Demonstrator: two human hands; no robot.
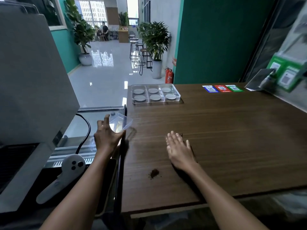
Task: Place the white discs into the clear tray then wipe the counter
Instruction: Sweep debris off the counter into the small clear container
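Observation:
A clear six-compartment tray sits at the far left of the wooden counter, with a white disc in each compartment. My left hand grips a clear plastic lid or small container at the counter's left edge, tilted above the glass case. My right hand lies flat on the counter with fingers spread, holding nothing. A small pile of brown crumbs lies on the wood in front of my right forearm. No cloth is in view.
A grey machine and a black cable stand left of the counter over a glass case. A white controller lies near me. Blue, red and green QR cards lie at the far edge; a green sign stand is far right.

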